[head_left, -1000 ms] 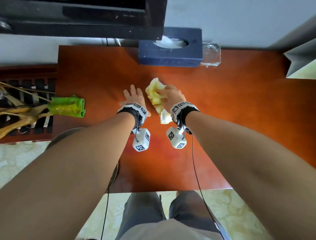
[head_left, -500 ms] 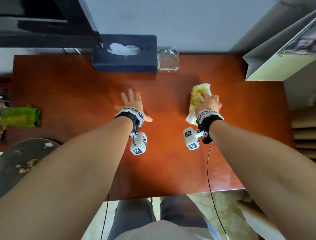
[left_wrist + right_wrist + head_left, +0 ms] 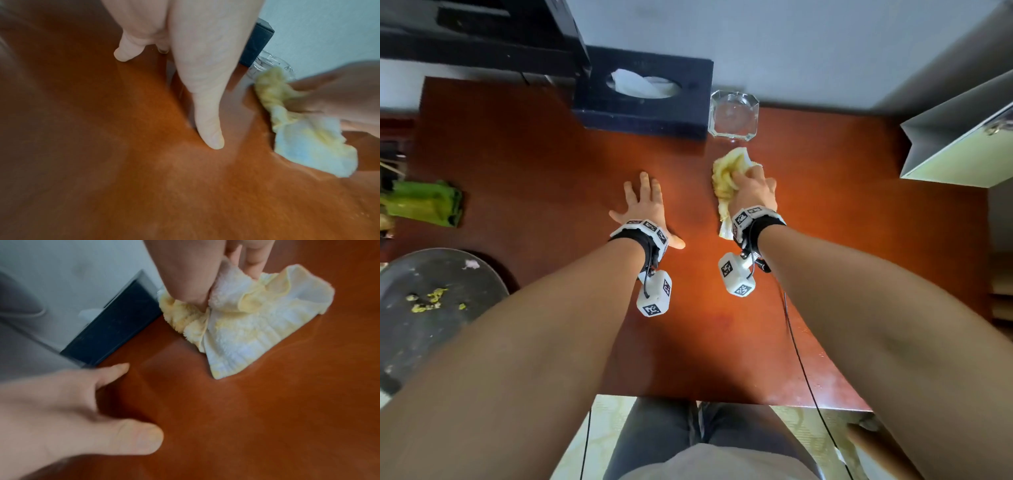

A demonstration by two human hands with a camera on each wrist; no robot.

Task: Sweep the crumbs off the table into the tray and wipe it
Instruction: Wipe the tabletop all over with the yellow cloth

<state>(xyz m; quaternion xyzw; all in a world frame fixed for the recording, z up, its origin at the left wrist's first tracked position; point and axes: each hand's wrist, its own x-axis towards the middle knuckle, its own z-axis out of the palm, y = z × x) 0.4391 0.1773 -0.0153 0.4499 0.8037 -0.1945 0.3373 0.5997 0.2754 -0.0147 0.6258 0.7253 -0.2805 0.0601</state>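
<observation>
The scene is seen from above by the head view, which faces steeply down over both forearms onto the table, from its near edge to the far edge against the wall. From the left wrist view, set low and close under the left hand, the tabletop is looked along toward the far edge. From the right wrist view, equally low and close beneath the right hand, the far edge is faced too. The cloth, the tissue box and the middle of the table are shared by all three views; each hand is caught in the other wrist view.
</observation>
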